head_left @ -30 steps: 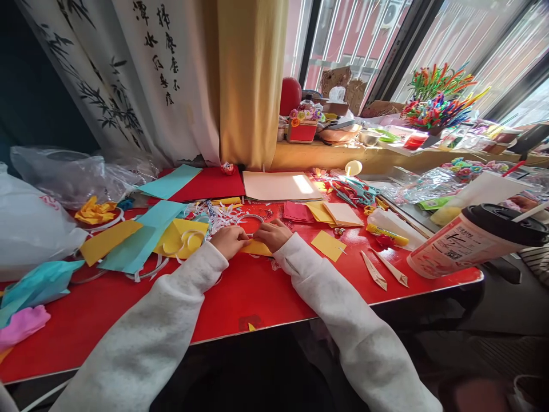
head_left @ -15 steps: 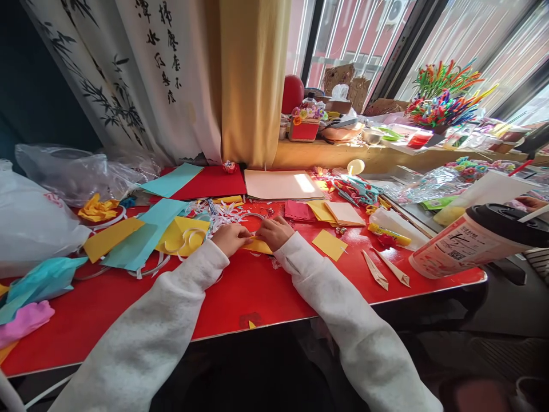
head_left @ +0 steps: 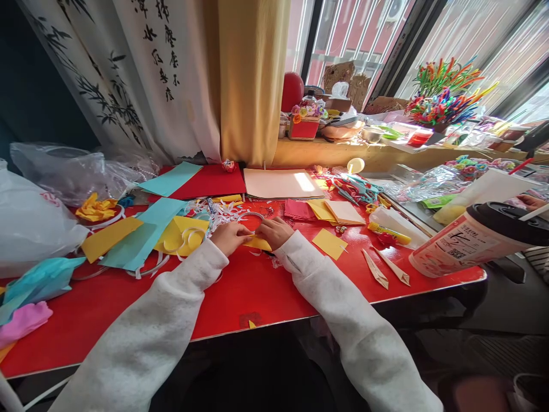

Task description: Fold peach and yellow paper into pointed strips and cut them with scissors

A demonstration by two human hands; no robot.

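Note:
Both hands meet over the red table point(head_left: 274, 297). My left hand point(head_left: 231, 237) and my right hand point(head_left: 275, 232) pinch a small yellow paper point(head_left: 258, 243) between them, its lower part showing below the fingers. Just behind the hands lies a pale ring point(head_left: 251, 214), with shredded white paper strips point(head_left: 225, 212) to its left. A square yellow paper point(head_left: 330, 244) rests to the right of my right hand. Left of my left hand, a yellow sheet point(head_left: 182, 236) carries a curled yellow strip.
Two folded paper cones point(head_left: 384, 269) and a large cup point(head_left: 476, 240) stand or lie at the right. Blue sheets point(head_left: 146, 234) and a white plastic bag point(head_left: 34, 223) are at the left. Behind are stacked pink sheets point(head_left: 278, 183) and scissors point(head_left: 351, 189).
The yellow paper between my hands has tilted slightly and shows a little less. Both hands have stayed in nearly the same place.

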